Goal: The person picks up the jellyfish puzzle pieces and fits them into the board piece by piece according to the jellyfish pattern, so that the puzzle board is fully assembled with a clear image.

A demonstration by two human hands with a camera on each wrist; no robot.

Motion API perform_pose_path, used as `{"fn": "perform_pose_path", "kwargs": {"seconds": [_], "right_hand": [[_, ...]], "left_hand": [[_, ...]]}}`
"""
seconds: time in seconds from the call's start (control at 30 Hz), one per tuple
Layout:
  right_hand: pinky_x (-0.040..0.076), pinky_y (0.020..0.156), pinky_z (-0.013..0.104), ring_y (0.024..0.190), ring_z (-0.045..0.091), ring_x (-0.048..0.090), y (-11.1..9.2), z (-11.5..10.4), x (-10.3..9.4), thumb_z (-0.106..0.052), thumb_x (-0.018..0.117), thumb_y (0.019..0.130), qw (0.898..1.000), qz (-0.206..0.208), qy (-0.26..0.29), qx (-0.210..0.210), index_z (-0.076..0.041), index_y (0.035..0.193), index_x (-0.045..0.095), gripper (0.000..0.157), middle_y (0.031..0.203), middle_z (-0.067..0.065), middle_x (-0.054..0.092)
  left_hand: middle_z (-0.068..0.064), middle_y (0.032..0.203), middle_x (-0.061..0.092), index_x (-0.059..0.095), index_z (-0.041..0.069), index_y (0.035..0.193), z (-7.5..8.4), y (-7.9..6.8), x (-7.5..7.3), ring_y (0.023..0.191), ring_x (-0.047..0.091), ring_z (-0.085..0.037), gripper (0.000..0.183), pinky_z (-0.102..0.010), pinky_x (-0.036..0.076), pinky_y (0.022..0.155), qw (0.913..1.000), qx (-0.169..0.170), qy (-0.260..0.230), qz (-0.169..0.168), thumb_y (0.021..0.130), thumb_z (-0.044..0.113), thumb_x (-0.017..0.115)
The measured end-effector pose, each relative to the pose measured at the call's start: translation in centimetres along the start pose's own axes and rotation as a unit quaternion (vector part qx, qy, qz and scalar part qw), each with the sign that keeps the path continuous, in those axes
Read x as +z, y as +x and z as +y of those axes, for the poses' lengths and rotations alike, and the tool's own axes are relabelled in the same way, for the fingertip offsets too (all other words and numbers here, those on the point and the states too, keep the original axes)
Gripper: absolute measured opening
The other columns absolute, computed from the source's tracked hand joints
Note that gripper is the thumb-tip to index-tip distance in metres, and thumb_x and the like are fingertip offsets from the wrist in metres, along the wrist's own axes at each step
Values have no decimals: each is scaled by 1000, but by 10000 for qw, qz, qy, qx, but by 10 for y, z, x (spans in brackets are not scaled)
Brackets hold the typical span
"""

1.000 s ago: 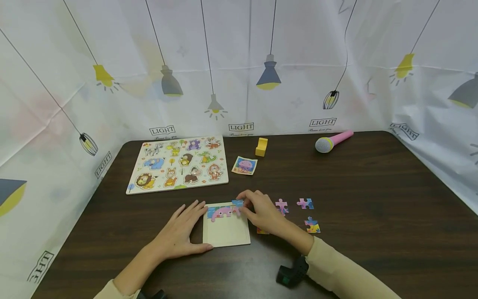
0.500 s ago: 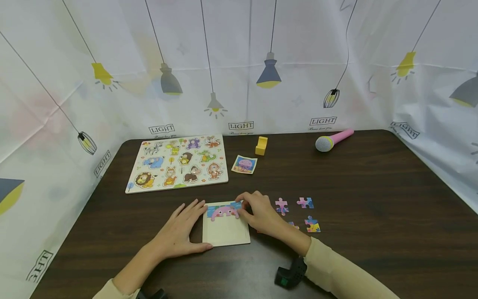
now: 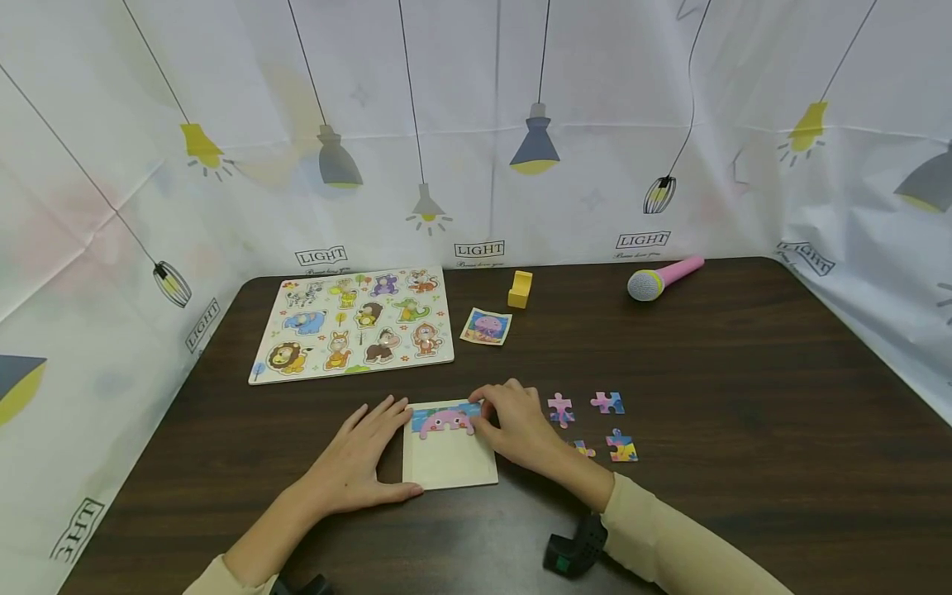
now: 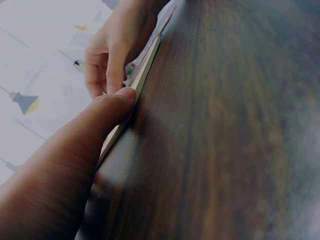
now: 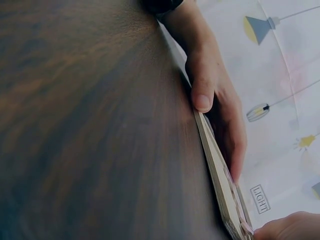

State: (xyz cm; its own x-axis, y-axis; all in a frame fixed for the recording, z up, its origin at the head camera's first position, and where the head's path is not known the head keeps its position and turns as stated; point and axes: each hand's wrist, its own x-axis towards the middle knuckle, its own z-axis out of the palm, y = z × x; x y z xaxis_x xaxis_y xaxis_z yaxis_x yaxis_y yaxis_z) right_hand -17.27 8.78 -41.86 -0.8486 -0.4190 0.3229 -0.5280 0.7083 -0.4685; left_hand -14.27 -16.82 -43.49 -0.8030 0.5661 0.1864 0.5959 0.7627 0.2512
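Pinching the corner piece [image 3: 469, 408], my right hand [image 3: 516, 423] has it at the far right of the tray [image 3: 449, 464]. My left hand [image 3: 355, 464] touches the side, fingers stretched. If I push crooked, the joined pieces [image 3: 445, 421] might pop up.

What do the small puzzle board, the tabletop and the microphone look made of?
Small puzzle board: probably wood, matte; pale, layered-looking edge.
Tabletop: wood or wood-look laminate, slightly glossy; dark grain, soft reflections.
Microphone: perhaps plastic; smooth-looking pink handle, too far off to be sure.
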Motion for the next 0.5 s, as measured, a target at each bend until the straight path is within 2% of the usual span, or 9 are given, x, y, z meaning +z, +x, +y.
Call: {"fn": "perform_pose_path", "kwargs": {"seconds": [0.5], "right_hand": [[27,68,34,72,10,38,0,2,3,-19,69,80,9998,47,-187,-38,-17,90,66,10,68,-13,45]], "left_hand": [[-7,147,30,35,9,142,0,0,0,136,22,-22,99,-48,16,107,10000,4,-18,17,72,77,47]]}}
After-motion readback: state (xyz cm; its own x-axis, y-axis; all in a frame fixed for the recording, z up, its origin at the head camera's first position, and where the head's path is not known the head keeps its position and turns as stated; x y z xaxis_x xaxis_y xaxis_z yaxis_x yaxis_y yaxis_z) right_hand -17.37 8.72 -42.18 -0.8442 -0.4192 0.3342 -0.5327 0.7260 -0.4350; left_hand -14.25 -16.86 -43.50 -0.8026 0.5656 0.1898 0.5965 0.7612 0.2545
